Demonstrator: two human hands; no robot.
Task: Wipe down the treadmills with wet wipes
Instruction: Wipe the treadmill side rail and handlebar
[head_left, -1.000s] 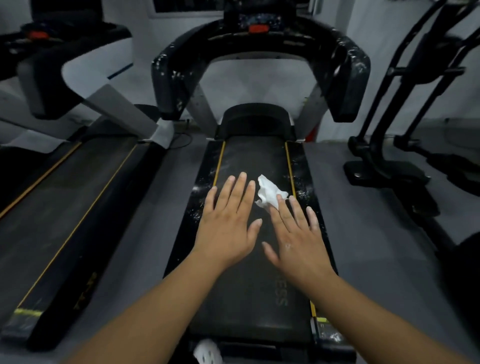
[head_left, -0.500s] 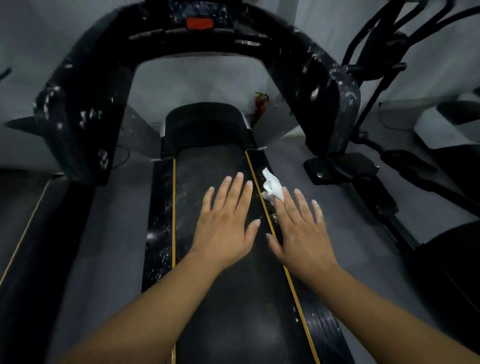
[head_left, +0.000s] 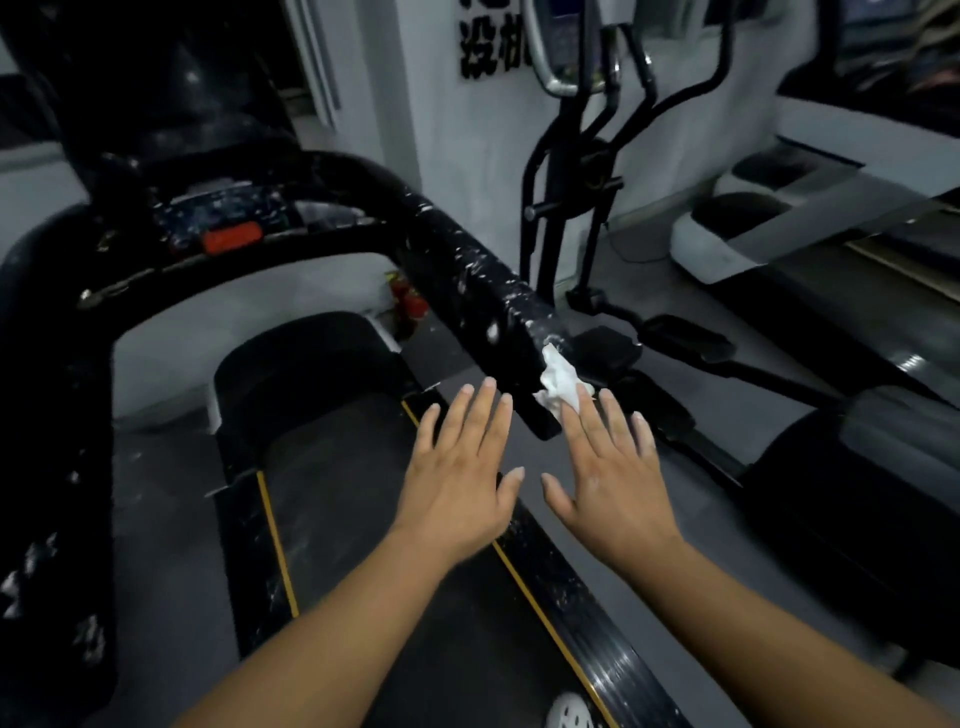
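1. Treadmill (head_left: 311, 171): frame flecked white all over; I judge most of the wiping is left to do.
2. Right handrail (head_left: 483, 280): flecked along its length.
3. Left hand (head_left: 457, 483): fingers straight, spread, holding nothing, over the belt's (head_left: 332, 519) edge.
4. Right hand (head_left: 613, 478): fingers straight, spread.
5. Wet wipe (head_left: 561, 384): crumpled at my first two fingertips, touching the handrail's near end.

The grey floor (head_left: 171, 545) carries the gym machines. A black treadmill (head_left: 353, 519) stands on it in the middle, with yellow lines along its belt and white flecks on its side rails. Near its right side stands a black elliptical trainer (head_left: 592, 208). Farther right is a second treadmill (head_left: 753, 244) with a pale motor cover. A blurred red fire extinguisher (head_left: 408, 301) stands by the wall.
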